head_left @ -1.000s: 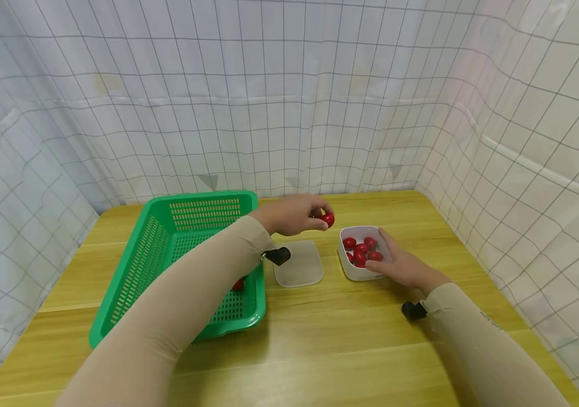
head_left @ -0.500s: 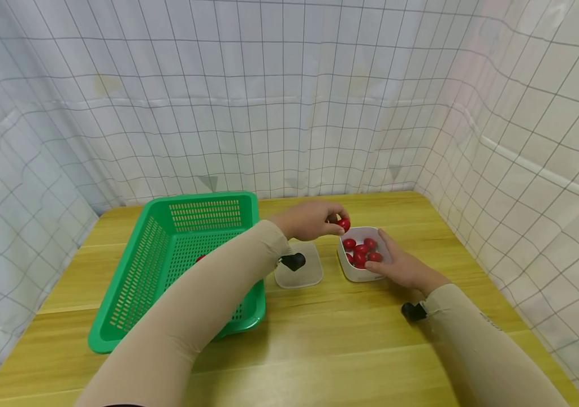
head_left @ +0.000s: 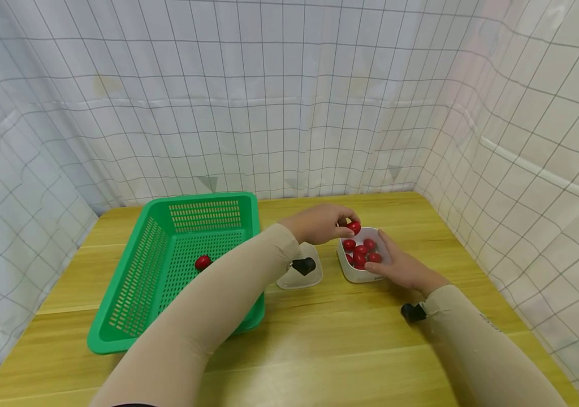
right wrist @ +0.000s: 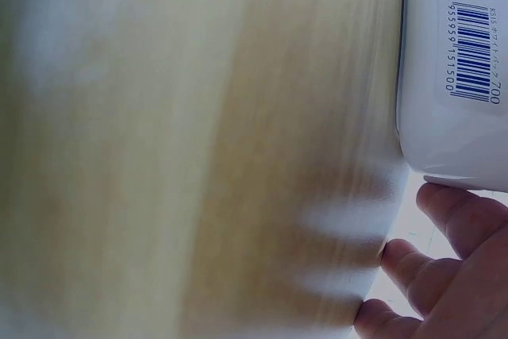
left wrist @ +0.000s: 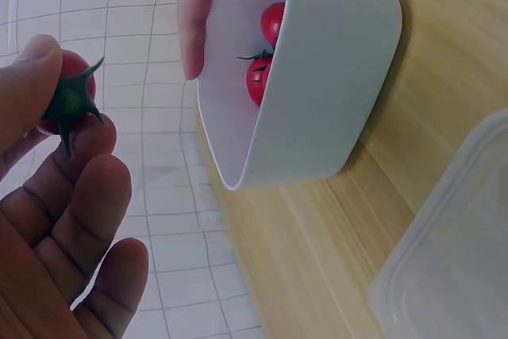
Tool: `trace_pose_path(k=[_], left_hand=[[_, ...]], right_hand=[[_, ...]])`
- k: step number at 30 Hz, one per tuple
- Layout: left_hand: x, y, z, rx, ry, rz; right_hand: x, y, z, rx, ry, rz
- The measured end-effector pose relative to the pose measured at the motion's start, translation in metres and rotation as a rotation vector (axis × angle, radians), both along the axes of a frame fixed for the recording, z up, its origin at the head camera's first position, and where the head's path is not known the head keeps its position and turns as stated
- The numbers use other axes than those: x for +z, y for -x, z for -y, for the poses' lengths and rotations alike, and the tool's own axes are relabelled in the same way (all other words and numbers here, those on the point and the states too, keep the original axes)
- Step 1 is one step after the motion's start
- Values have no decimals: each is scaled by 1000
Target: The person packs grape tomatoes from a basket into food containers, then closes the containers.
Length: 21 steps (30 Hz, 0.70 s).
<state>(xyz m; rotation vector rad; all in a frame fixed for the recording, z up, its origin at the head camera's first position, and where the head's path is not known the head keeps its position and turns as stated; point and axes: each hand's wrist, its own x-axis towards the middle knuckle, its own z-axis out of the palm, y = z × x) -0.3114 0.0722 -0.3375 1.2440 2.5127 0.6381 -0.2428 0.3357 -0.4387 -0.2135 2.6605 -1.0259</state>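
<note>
My left hand (head_left: pixel 322 222) pinches a red cherry tomato (head_left: pixel 354 227) between thumb and fingers, above the left back rim of a white plastic box (head_left: pixel 366 277). In the left wrist view the green star-shaped top of this tomato (left wrist: pixel 73 101) faces the camera. Several red cherry tomatoes (head_left: pixel 361 250) lie in the box, towards its left and front. My right hand (head_left: pixel 405 267) holds the box from the right, with the thumb over the rim and other fingers along the outside. The right wrist view shows fingertips (right wrist: pixel 444 204) against the box's barcoded side.
A green slotted basket (head_left: pixel 142 237) stands on the left; a red tomato (head_left: pixel 202 262) lies inside, and my left sleeve hides part of it. Between basket and box lies a translucent lid (head_left: pixel 297 281). A gridded white curtain (head_left: pixel 289 113) surrounds the wooden table (head_left: pixel 320 350).
My left hand has carried the cherry tomato rightwards and slightly nearer, up to the box's rim. The basket's tomato has come out from behind the sleeve. My right hand has stayed put.
</note>
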Motion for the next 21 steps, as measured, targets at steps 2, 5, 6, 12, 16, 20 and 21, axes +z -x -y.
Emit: trace_pose_path(k=[2,5,6,12,16,20,21], left_hand=[[-2,0,-3,3,4,-4],[-3,-1,-7,1,4,-11],[-3,-2,-8,1,4,-9],[-6,-3,-16,11,-3,5],[-9,-3,-19,17,-4,-3],[-11,-3,-22,22,1,-3],[-12,-3,-23,22,2,-3]], right_hand=[[0,0,0,-1,3,4],[0,0,-1,-2,9,10],[0,0,-1,-3,8,11],[-1,1,-2,1,10,4],[-2,1,-2,7,13,-4],[-2,1,-3,6,9,-3],[-2,1,-3,5,11,-1]])
